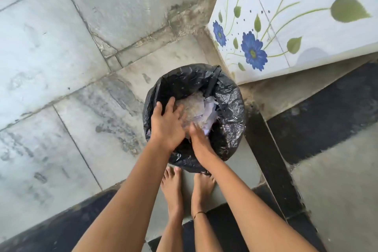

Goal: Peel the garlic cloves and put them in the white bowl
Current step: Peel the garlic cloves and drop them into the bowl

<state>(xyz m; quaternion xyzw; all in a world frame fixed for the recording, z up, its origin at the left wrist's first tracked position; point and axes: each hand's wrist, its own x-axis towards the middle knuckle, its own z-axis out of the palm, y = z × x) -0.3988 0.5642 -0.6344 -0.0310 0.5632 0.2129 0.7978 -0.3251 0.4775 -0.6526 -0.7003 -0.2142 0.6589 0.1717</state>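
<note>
In the middle of the frame a round bin lined with a crinkled black plastic bag [232,108] stands on the grey stone floor [61,67]. The left hand [166,125] hovers over the bin's left side, palm down, its fingers [177,111] straight and spread, holding nothing. The right hand [198,139] is just beside it, seen edge-on and pointing down into the bag. Its fingers are blurred and hidden, so I cannot tell their spread or whether they hold anything. Pale crumpled papery waste [210,112] lies inside the bin under both hands. Whether it is garlic skin cannot be told.
</note>
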